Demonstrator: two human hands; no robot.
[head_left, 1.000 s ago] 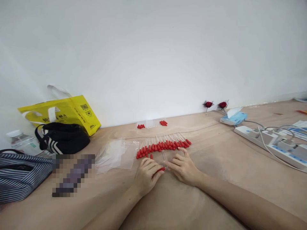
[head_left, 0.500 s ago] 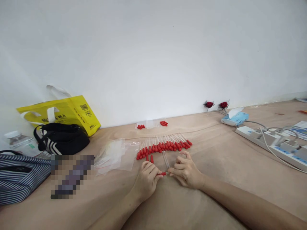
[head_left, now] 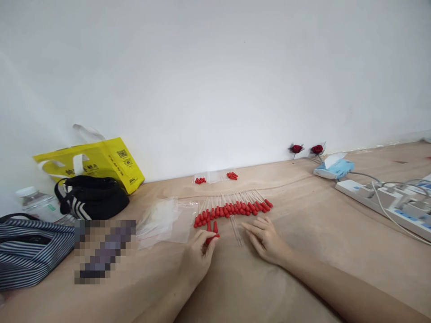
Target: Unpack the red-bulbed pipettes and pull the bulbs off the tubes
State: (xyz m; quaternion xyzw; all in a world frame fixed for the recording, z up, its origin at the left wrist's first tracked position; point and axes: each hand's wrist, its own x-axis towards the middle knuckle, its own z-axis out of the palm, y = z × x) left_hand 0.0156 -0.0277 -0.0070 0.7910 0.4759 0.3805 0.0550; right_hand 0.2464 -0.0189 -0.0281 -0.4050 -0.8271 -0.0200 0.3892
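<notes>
My left hand (head_left: pixel 198 251) pinches a red rubber dropper bulb (head_left: pixel 212 239) between thumb and fingers, low over the table. Two more loose red bulbs (head_left: pixel 215 227) lie just beyond its fingertips. My right hand (head_left: pixel 267 240) is open, palm down with fingers apart and nothing seen in it. Close to its fingertips, a few bare glass tubes (head_left: pixel 235 231) lie side by side on the table. Beyond both hands, a long row of glass droppers (head_left: pixel 235 207) points its red bulbs toward me.
Clear plastic bags (head_left: pixel 161 224) lie left of the row. Small bags with red bulbs (head_left: pixel 232 175) rest by the wall. At left are a yellow bag (head_left: pixel 124 166), a black pouch (head_left: pixel 104 195) and a striped bag (head_left: pixel 37 246); at right, a tissue pack (head_left: pixel 336 168) and power strip (head_left: pixel 373 202).
My left hand has moved left and away from the right hand, with a red bulb in its grip. My right hand has let go of the clear tube and spread its fingers.
</notes>
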